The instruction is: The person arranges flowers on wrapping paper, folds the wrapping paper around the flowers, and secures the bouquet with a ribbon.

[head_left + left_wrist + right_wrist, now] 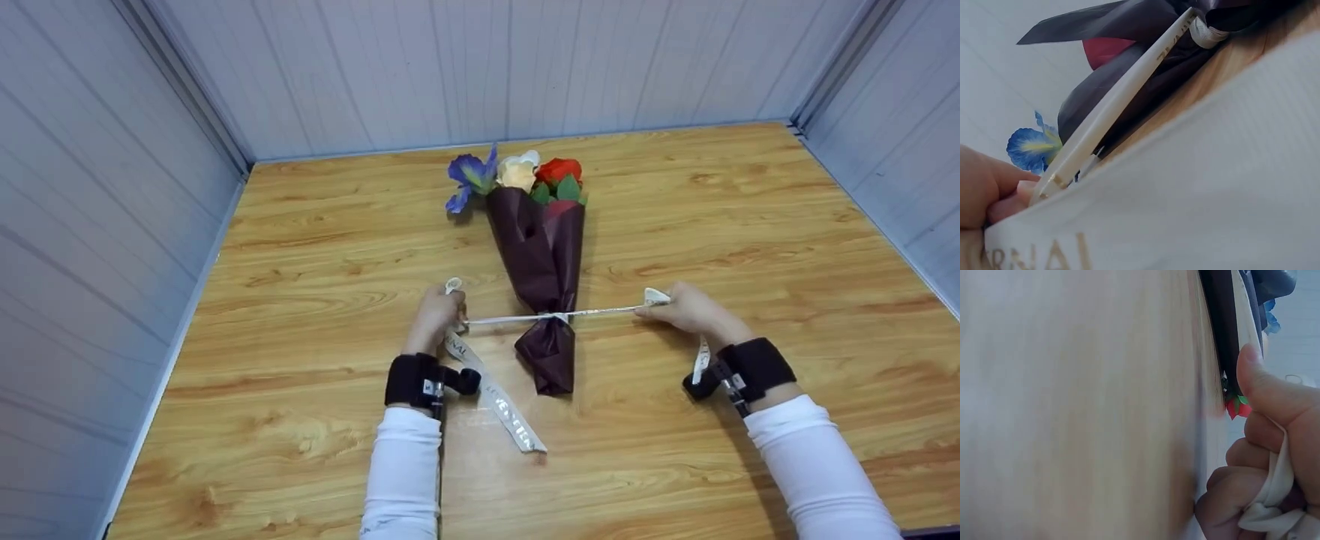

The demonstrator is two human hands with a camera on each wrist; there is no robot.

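Observation:
A bouquet (536, 262) in dark maroon wrapping paper lies on the table, its blue-purple iris (471, 178), cream rose (517, 172) and red rose (559, 170) pointing away from me. White ribbon (504, 319) with printed letters circles its narrow waist and runs taut to both sides. To the left, my left hand (436, 319) pinches one length; its loose tail hangs toward the table front. On the other side my right hand (694, 309) grips the other length, and in the right wrist view ribbon (1278, 489) is bunched among the curled fingers.
The bouquet rests on a wood-grain table (300, 420). Pale panel walls (465, 75) enclose the table at the back, left and right. A black camera strap (411, 380) sits on the left wrist, another strap (761, 367) on the right.

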